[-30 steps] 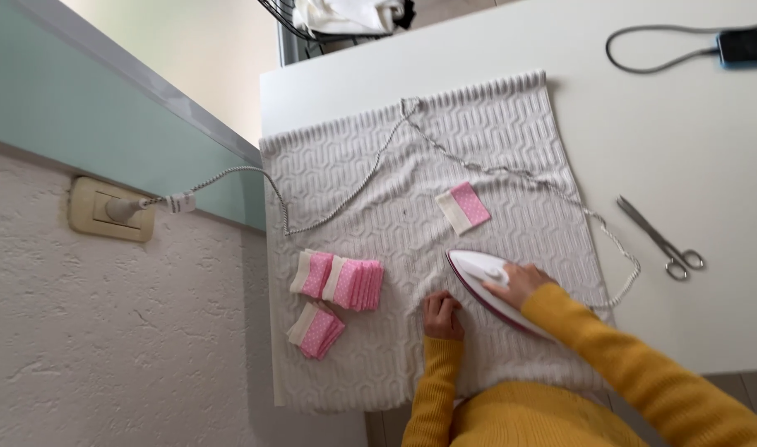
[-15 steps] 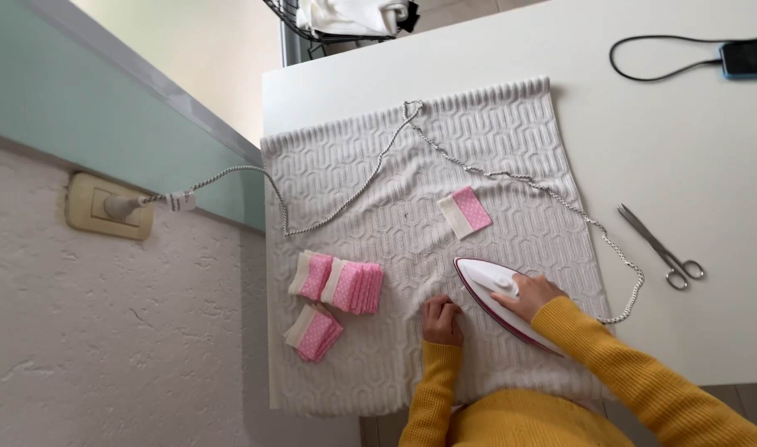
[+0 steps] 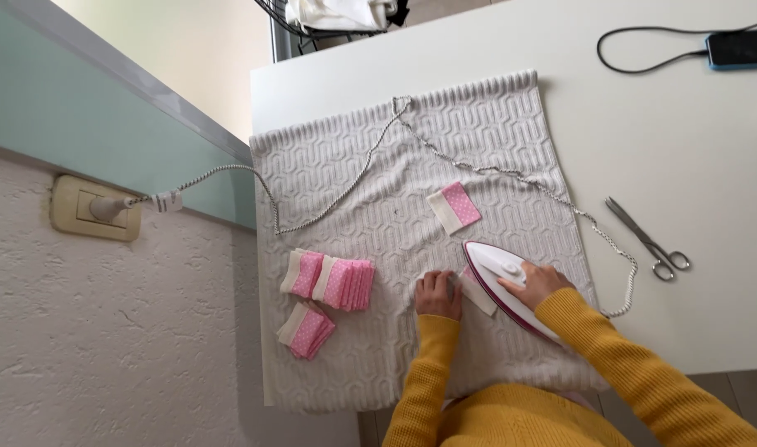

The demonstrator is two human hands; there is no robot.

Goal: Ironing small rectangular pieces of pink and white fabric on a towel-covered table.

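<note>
Iron [image 3: 511, 285] had slid toward left hand [image 3: 439, 294] | right hand [image 3: 537, 281] closed around handle; heavy, rigid | left fingers flat, pinning light, limp fabric piece [image 3: 478, 291].

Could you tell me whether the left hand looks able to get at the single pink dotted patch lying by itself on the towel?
Probably yes. The left hand presses a patch beside the iron, and only bare towel separates it from the lone pink patch; the cord runs beyond it.
</note>
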